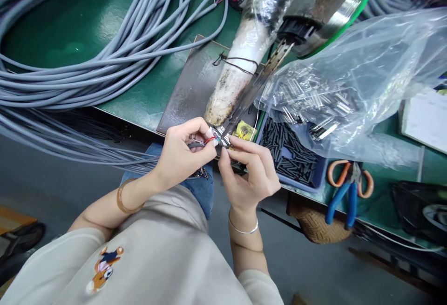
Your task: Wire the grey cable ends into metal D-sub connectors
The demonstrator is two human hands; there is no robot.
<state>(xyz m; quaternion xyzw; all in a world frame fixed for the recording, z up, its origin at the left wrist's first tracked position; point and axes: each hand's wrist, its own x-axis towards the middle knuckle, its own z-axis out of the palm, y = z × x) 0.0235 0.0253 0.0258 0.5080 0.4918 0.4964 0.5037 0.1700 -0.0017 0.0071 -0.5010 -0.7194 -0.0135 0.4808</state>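
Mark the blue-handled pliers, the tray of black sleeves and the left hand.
blue-handled pliers (344, 198): head view, on a blue handle.
tray of black sleeves (319, 179): head view, on its blue front wall.
left hand (181, 153): head view, on the back of the hand.

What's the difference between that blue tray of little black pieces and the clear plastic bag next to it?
The blue tray is a rigid, open box; the clear plastic bag is soft, crumpled and see-through. The tray holds small black tubes, while the bag holds shiny metal pieces. The bag is far bigger and drapes over the tray's far side. Both sit on the green table, each full of many small, like parts.
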